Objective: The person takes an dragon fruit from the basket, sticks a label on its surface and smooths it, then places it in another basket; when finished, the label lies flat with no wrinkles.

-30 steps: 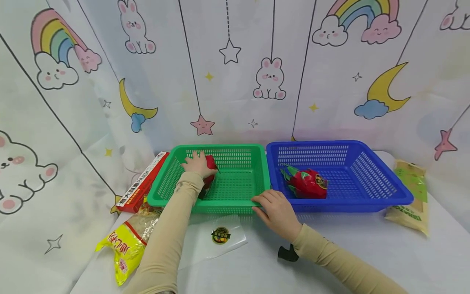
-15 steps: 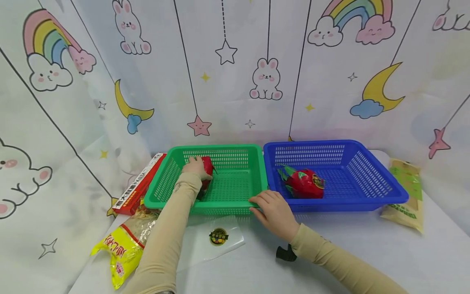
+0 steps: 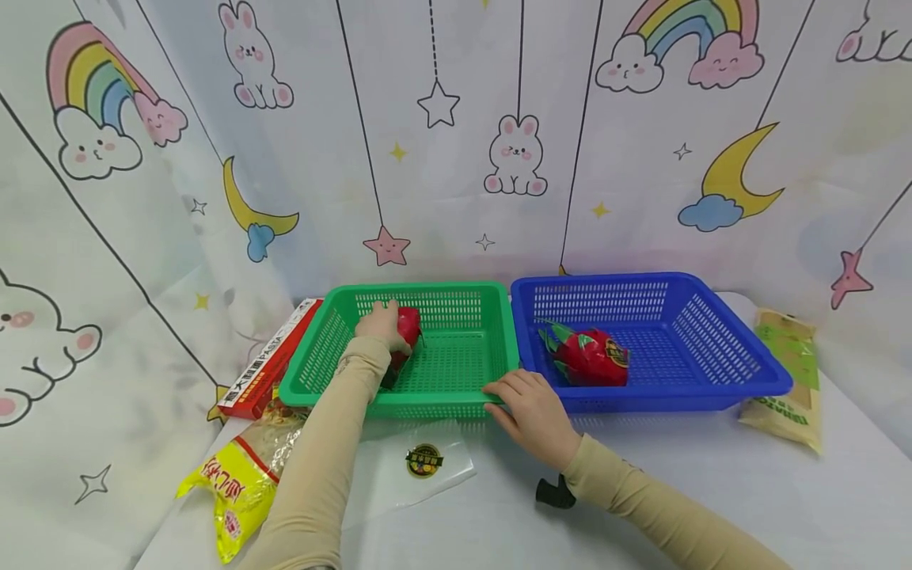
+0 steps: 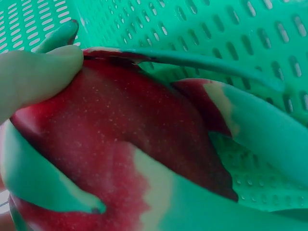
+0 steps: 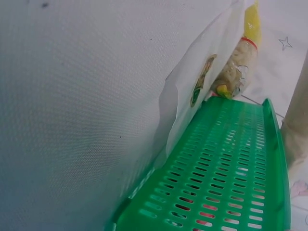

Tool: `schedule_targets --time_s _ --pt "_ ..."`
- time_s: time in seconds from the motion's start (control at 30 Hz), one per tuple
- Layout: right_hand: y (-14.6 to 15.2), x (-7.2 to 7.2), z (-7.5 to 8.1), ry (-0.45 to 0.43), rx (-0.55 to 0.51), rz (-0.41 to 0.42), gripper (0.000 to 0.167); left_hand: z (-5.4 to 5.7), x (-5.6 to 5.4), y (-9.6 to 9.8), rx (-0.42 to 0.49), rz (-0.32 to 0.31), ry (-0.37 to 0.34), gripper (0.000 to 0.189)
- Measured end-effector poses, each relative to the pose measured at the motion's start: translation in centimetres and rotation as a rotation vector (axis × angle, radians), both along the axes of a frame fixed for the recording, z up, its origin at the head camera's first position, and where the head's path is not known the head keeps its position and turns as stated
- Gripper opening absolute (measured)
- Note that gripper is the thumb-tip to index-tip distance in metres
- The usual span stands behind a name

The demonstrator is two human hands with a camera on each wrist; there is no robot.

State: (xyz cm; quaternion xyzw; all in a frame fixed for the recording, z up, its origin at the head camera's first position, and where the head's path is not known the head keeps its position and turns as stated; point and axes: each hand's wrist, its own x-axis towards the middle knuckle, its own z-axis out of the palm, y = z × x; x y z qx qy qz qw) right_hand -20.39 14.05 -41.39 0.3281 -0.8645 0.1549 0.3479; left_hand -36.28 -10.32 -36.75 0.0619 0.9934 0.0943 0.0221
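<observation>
A red dragon fruit [image 3: 408, 323] with green scales lies in the left part of the green basket [image 3: 442, 398]. My left hand [image 3: 379, 326] grips it from the left, covering part of it. Up close in the left wrist view, a finger [image 4: 45, 74] presses on the skin of the dragon fruit [image 4: 130, 115], whose green scales spread outward. At the green basket's front right corner, my right hand [image 3: 536, 413] holds the rim, fingers over the top and thumb in front. The right wrist view shows the perforated side of the green basket [image 5: 219, 168], but not the hand clearly.
A blue basket [image 3: 684, 389] with another dragon fruit [image 3: 593, 358] stands close on the right. Left are a red pasta box [image 3: 274, 356] and a yellow bag [image 3: 245, 483]. A clear plastic bag [image 3: 452, 467] and a small black object [image 3: 556, 492] lie in front; a tan-green packet [image 3: 787, 380] is far right.
My left hand's fingers, spread over the dragon fruit a second ago, have drawn in around it. The fruit has shifted slightly in the basket. My right hand stays on the rim.
</observation>
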Motion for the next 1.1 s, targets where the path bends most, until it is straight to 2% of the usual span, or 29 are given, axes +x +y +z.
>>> schedule_targets --time_s 0.17,0.3,0.53,0.9,1.1 --pt "0.0 0.1 0.1 -0.008 -0.003 0.002 0.020 -0.3 -0.4 0.0 0.001 -0.005 0.019 0.092" --pt "-0.1 0.2 0.2 -0.024 -0.002 -0.001 0.020 0.1 -0.2 0.2 0.022 -0.028 0.057 0.091" --pt "-0.1 0.2 0.3 -0.032 -0.010 -0.006 0.018 1.4 0.6 0.9 0.011 -0.077 0.111 0.086" --pt "0.0 0.1 0.1 -0.040 -0.013 -0.007 0.019 3.5 2.3 1.2 0.023 -0.188 0.208 0.084" --pt "0.0 0.1 0.1 -0.049 -0.018 -0.003 0.019 4.6 3.2 1.0 0.061 -0.206 0.226 0.085"
